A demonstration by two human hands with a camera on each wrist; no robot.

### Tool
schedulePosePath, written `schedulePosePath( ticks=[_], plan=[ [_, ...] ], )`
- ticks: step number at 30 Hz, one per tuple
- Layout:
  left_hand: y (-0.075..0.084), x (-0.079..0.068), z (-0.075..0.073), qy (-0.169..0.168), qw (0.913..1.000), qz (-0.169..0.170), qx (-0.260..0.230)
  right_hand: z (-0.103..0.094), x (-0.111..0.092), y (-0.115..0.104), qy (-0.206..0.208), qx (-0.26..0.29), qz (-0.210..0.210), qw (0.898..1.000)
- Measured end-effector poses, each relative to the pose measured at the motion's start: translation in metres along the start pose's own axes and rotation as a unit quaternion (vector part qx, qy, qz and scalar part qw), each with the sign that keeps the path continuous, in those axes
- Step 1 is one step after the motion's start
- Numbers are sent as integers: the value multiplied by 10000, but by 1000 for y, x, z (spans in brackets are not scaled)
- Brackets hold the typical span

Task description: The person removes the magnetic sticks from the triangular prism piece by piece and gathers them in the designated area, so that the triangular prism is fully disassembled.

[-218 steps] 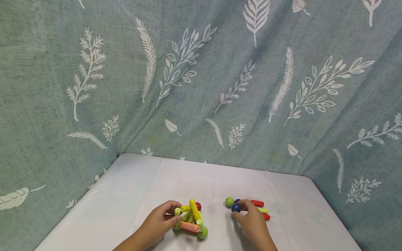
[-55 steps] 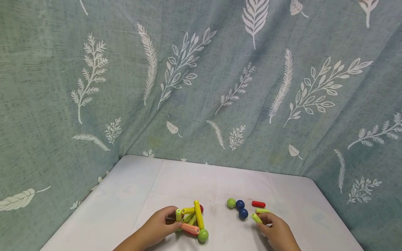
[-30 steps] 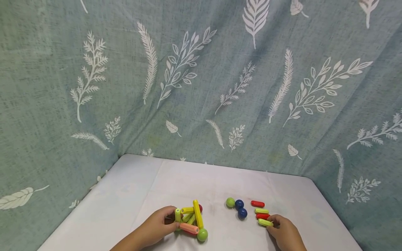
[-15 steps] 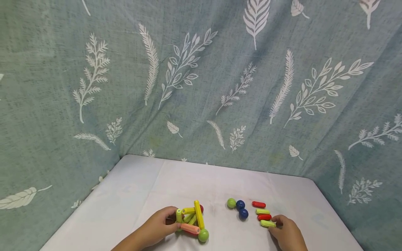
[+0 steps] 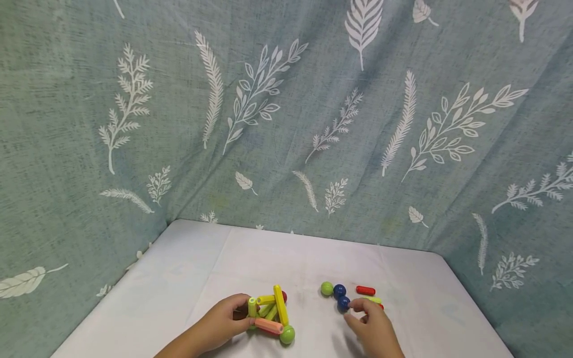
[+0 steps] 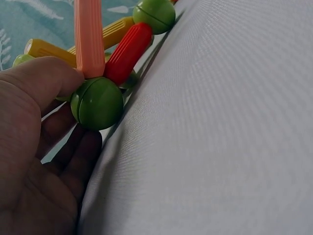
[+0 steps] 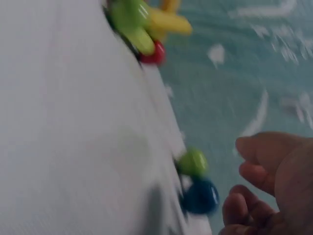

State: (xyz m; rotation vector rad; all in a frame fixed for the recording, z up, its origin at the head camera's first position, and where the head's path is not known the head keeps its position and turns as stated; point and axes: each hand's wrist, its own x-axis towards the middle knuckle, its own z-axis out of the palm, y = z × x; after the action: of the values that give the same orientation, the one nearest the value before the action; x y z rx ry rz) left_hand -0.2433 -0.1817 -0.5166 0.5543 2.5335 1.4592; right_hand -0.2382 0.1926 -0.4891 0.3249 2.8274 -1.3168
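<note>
My left hand [image 5: 224, 319] grips one corner of a small structure of magnetic sticks and balls, standing on the table. In the left wrist view its thumb presses by the foot of an orange stick [image 6: 89, 39], with fingers behind a green ball [image 6: 98, 104]. A red stick [image 6: 129, 54] joins that ball to another green one. Yellow sticks [image 5: 281, 306] form the upper part. My right hand [image 5: 375, 325] holds nothing; its bent fingers are parted, fingertips beside the nearer blue ball [image 5: 343, 304]. The right wrist view is blurred.
A second blue ball [image 5: 339, 291] and a loose green ball [image 5: 327, 288] lie behind the nearer one. To their right are a red stick [image 5: 365, 290] and a light green stick [image 5: 372, 300], the latter partly covered by my right hand. A leaf-patterned cloth [image 5: 277, 149] hangs around the white table [image 5: 268, 248].
My right hand laid a light green stick beside the other loose sticks, let it go, then moved left to the blue balls. My left hand has kept its hold on the structure.
</note>
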Motion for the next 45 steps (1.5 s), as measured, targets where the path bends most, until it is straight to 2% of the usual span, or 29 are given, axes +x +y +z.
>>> schedulePosePath(
  ticks=[4, 8, 14, 19, 24, 30, 34, 38, 45],
  plan=[
    [-1, 1, 0, -25, 9999, 137, 6, 22, -14, -23, -781, 189, -490, 9956],
    [-1, 1, -1, -39, 9998, 170, -27, 34, -21, -41, -1423, 251, -980, 9846],
    [-2, 1, -1, -46, 9998, 182, 5, 49, -23, -60, -1965, 121, -1538, 9683],
    [-1, 2, 1, -57, 9999, 150, 55, 62, -24, -73, -2086, -86, -1623, 9644],
    [-1, 1, 1, -46, 9998, 155, 73, 66, -25, -80, -2222, -259, -1802, 9579],
    [-1, 1, 0, -4, 9997, 201, 116, 65, -32, -78, -2370, -171, -2431, 9404],
    [-1, 2, 0, -19, 9997, 261, 28, 64, -37, -79, -2055, -92, -2869, 9356],
    [-1, 2, 0, -64, 9995, 318, -68, 64, -41, -81, -1765, -152, -2958, 9387],
    [-2, 2, 1, -76, 9993, 329, -164, 66, -40, -82, -1725, -257, -2475, 9531]
  ],
)
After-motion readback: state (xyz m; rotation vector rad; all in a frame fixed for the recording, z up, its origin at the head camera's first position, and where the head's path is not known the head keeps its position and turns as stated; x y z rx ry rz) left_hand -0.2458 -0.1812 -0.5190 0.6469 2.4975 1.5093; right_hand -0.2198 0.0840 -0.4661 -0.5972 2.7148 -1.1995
